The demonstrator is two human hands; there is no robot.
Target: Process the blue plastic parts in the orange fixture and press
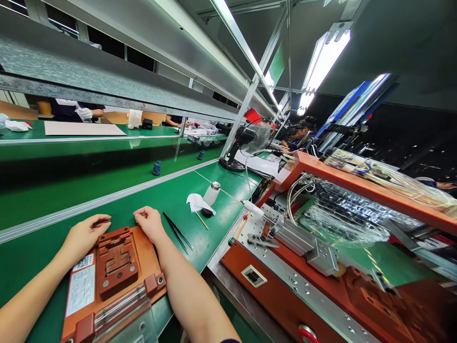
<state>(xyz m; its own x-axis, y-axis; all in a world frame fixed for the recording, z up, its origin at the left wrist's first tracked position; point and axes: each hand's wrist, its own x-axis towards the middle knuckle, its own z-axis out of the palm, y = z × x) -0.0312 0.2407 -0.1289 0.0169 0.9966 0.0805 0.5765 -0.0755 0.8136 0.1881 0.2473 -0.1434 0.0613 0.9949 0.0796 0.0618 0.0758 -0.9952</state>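
Note:
An orange-brown fixture plate [145, 257] lies on the green bench, with a darker raised nest block [119, 276] of stepped slots and a clear hinged cover [128, 324] folded toward me. My left hand [85, 236] is at its far left corner, fingers loosely bent and thumb apart, nothing visible between them. Across from it, my right hand [150, 223] is at the far right corner, fingers curled in with tips close together; whatever they may hold is hidden. Black tweezers [176, 231] lie just right of that hand. A white label [81, 290] covers the plate's left side.
Beyond the tweezers are a bottle [212, 193], white tissue [196, 202], a black cap [206, 213] and a thin stick [202, 221]. A black fan [243, 143] stands farther back. An orange-framed machine [264, 281] borders the right side. Other people work in the background.

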